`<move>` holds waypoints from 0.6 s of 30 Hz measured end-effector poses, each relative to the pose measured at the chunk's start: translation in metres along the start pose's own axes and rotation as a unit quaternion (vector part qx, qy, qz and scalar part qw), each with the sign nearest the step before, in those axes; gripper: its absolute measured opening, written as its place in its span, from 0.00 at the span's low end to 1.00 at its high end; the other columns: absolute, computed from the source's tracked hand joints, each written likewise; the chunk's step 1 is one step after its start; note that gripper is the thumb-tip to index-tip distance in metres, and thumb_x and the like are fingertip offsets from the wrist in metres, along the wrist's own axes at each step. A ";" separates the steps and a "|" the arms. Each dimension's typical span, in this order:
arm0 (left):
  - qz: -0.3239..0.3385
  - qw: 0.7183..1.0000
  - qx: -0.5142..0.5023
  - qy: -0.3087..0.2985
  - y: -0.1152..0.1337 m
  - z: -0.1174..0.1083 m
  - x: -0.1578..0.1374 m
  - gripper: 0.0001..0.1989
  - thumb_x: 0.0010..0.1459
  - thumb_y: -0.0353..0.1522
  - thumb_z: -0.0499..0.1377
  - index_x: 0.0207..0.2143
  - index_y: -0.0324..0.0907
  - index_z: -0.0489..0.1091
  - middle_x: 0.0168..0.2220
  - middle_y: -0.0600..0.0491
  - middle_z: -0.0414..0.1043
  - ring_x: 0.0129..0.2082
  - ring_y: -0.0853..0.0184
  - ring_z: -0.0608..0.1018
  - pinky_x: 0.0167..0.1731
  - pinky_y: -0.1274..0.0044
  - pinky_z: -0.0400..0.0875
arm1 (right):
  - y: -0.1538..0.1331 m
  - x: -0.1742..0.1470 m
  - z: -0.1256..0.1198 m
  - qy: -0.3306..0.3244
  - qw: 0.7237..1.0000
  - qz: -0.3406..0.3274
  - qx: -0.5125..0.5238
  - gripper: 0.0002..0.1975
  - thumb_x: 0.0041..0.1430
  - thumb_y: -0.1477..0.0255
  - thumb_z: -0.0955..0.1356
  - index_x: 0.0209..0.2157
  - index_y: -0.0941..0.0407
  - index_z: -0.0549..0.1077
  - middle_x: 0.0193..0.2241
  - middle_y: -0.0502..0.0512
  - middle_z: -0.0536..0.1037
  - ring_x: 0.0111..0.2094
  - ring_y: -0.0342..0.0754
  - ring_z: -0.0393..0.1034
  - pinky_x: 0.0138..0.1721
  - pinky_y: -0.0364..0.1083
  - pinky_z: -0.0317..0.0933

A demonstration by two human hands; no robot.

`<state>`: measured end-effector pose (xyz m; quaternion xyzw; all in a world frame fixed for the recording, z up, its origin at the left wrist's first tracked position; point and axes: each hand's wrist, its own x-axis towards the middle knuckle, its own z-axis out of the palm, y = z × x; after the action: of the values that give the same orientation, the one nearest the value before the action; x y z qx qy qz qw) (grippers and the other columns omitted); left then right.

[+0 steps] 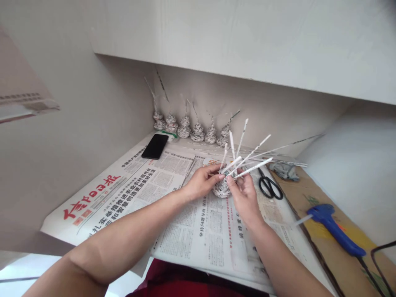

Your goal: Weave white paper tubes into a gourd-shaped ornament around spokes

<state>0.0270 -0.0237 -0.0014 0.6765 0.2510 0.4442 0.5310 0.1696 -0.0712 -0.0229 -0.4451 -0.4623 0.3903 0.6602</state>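
Both hands are at a small round woven paper piece (221,190), with several white rolled-paper sticks (254,166) fanning up and out of its top. My left hand (203,180) grips its left side, thumb and fingers closed near the base of the sticks. My right hand (244,196) pinches the right side, its thumb close to the left thumb. The fingertips partly hide the weave between them. Beneath lie spread newspaper sheets (173,222).
Several finished-looking woven gourd shapes (185,127) line the back wall. A black phone (155,146) lies at left. Black-handled scissors (270,187) rest right of my hands. A blue glue gun (337,229) lies on cardboard (315,202), near crumpled grey material (284,170).
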 end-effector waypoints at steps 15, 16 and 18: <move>0.053 0.979 0.192 -0.044 0.002 -0.001 -0.005 0.22 0.64 0.37 0.52 0.58 0.41 0.65 0.61 0.44 0.62 0.61 0.59 0.65 0.62 0.66 0.55 | -0.005 -0.008 -0.002 0.002 0.952 -0.064 -0.298 0.18 0.62 0.57 0.62 0.48 0.52 0.69 0.45 0.60 0.76 0.49 0.60 0.68 0.51 0.59 0.57; 0.054 0.976 0.207 -0.049 0.002 -0.001 -0.005 0.22 0.64 0.37 0.51 0.58 0.41 0.65 0.61 0.45 0.62 0.61 0.59 0.65 0.63 0.66 0.55 | -0.005 -0.008 -0.002 -0.006 0.944 -0.074 -0.321 0.18 0.63 0.58 0.61 0.49 0.53 0.68 0.45 0.61 0.75 0.48 0.60 0.68 0.50 0.60 0.57; 0.056 0.969 0.234 -0.052 0.004 -0.002 -0.006 0.22 0.65 0.37 0.50 0.58 0.42 0.65 0.61 0.46 0.63 0.61 0.60 0.65 0.62 0.66 0.55 | -0.005 -0.009 -0.001 -0.019 0.920 -0.096 -0.378 0.18 0.64 0.59 0.59 0.49 0.55 0.67 0.43 0.63 0.75 0.46 0.62 0.68 0.48 0.60 0.57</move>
<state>0.0222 -0.0291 0.0009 0.8169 0.2818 0.3665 0.3449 0.1689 -0.0812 -0.0203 -0.6080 -0.6282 0.1297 0.4678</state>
